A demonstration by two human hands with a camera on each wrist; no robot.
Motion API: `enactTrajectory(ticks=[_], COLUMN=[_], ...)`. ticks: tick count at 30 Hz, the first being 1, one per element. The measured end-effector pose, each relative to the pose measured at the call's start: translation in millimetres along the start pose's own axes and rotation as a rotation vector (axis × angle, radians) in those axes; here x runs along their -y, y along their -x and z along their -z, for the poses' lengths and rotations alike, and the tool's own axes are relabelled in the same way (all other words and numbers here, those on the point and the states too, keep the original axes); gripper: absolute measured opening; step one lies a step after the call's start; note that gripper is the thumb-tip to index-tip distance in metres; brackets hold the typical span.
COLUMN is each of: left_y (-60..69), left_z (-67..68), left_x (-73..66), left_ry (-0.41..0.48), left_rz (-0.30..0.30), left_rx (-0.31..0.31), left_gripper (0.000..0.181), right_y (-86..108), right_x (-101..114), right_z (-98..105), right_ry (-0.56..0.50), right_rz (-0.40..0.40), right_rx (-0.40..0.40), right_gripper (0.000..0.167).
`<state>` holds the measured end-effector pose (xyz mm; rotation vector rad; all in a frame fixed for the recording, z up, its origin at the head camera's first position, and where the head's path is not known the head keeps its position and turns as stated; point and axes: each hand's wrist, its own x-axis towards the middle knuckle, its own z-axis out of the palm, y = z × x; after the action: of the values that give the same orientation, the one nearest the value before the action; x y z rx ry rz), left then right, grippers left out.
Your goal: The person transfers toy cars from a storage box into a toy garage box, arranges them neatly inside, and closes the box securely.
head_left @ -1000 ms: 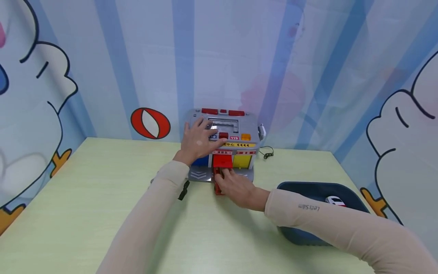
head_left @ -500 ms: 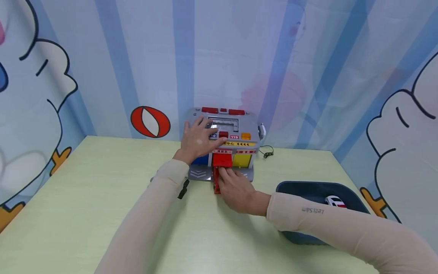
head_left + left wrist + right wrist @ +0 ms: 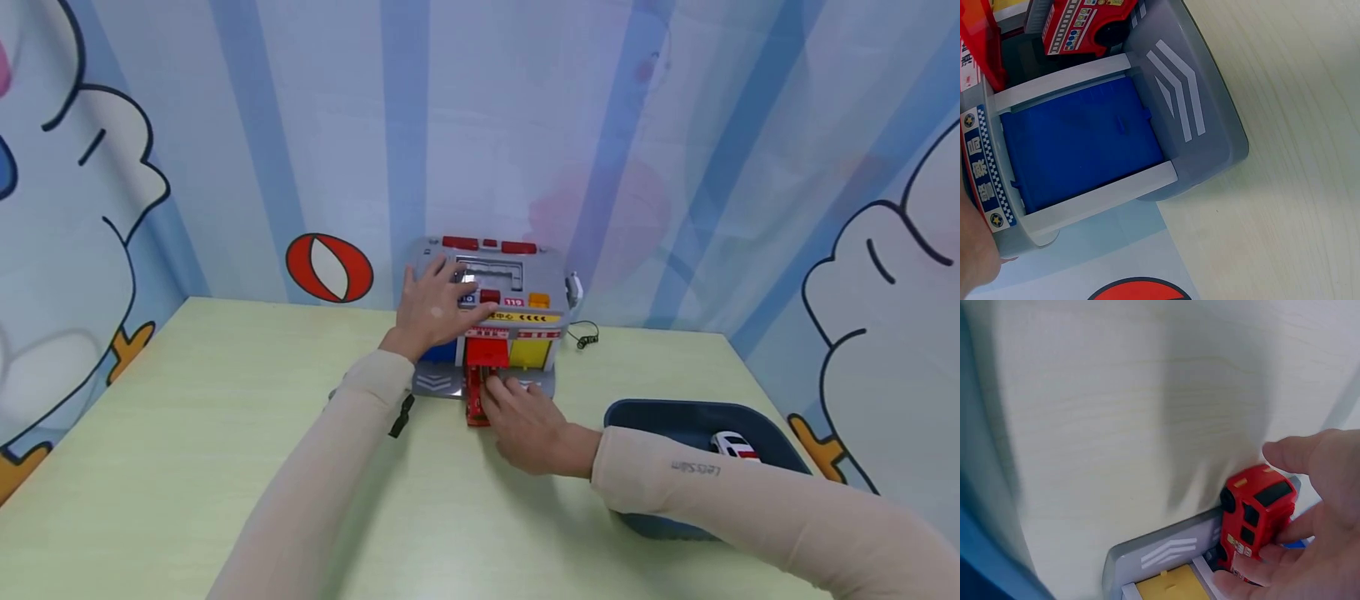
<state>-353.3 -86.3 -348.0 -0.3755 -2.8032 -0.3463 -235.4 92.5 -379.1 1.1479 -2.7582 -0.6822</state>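
Note:
A grey toy garage stands against the backdrop. Its red middle door is raised, while the blue door and the yellow door are down. In the doorway a red toy fire truck sits partway in, its cab end sticking out over the grey ramp. My left hand rests on the garage roof with fingers spread. Beside the truck is my right hand; its fingers touch the truck's side, and the thumb is held off near the cab.
A dark blue bin stands on the table at the right, under my right forearm, with a white toy car inside. Near my left forearm lies a small black strap-like thing. A thin black cable lies behind the garage's right side.
My right hand has loosened and shifted slightly right and toward me, uncovering more of the fire truck. The truck stays nearly in place. My left hand has not moved.

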Motion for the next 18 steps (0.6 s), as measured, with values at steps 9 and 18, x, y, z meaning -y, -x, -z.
enactTrajectory(ticks=[9,18], left_y=[0.8,0.5], left_z=[-0.5,-1.6], left_x=[-0.9,-0.9], left_ry=[0.009,-0.001], left_rz=[0.002,-0.004], left_rx=[0.002,-0.011], left_gripper=[0.067,0.066], right_y=[6.4,9.5], right_x=[1.1,3.9], right_z=[4.5,5.8], right_ry=[-0.159,-0.203], right_rz=[0.017,0.014], right_rx=[0.093,0.155], right_gripper=[0.08,0.086])
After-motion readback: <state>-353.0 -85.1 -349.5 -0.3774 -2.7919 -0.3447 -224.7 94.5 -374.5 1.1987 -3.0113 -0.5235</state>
